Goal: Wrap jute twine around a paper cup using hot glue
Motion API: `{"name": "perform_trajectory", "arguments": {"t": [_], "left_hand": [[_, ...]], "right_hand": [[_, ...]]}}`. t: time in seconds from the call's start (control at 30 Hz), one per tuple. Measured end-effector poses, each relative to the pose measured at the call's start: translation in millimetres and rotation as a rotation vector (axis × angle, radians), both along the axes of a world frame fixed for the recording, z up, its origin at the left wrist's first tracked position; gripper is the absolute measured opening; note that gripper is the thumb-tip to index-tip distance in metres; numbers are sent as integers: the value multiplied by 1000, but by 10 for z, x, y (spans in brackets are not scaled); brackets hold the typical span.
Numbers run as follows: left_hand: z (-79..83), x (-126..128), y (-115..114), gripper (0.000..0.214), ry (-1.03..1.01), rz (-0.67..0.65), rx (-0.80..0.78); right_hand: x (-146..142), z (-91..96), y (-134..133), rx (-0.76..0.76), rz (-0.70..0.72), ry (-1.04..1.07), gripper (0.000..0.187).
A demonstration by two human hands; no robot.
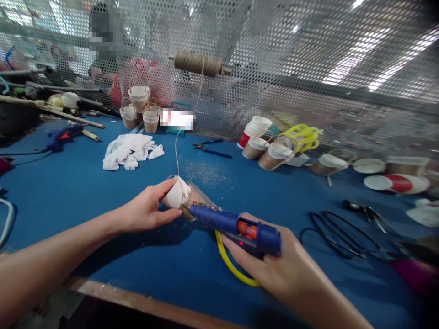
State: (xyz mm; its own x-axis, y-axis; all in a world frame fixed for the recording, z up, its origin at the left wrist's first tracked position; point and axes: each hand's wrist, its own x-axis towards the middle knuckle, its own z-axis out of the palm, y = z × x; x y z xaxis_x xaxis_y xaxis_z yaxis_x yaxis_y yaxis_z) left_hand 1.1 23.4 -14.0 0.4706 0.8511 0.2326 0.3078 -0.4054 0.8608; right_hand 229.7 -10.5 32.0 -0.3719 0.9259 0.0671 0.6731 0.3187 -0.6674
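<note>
My left hand is closed around a white paper cup, which lies tilted with brown wrapping on part of it. A strand of twine runs up from the cup to a twine spool on the mesh. In my right hand is a blue hot glue gun with a small red light lit. Its nozzle points left, at the cup's side near my left thumb; whether it touches is unclear. A yellow curved strip lies below the glue gun, partly hidden by my right hand.
Behind the blue table stands a perforated metal screen. Burlap-wrapped cups and crumpled white cloth lie back left, pliers at the back middle. More cups, black cable and scissors are right. Another glue gun lies left.
</note>
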Motion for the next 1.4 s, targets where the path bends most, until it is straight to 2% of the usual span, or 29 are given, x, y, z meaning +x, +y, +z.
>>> {"name": "perform_trajectory", "arguments": {"t": [0.33, 0.57, 1.0, 1.23, 1.4], "left_hand": [[48, 15, -12, 23, 19, 9, 23], [5, 1, -17, 29, -33, -61, 52], [11, -18, -44, 20, -23, -81, 92], [38, 0, -38, 27, -52, -93, 46], [15, -14, -45, 21, -29, -66, 65]], "right_hand": [[-10, -14, -28, 36, 3, -6, 14], [36, 17, 21, -29, -168, 55, 15], [17, 125, 17, -151, -248, 136, 20], [84, 100, 52, -141, -122, 91, 19], [62, 125, 43, -148, -213, 86, 22]]}}
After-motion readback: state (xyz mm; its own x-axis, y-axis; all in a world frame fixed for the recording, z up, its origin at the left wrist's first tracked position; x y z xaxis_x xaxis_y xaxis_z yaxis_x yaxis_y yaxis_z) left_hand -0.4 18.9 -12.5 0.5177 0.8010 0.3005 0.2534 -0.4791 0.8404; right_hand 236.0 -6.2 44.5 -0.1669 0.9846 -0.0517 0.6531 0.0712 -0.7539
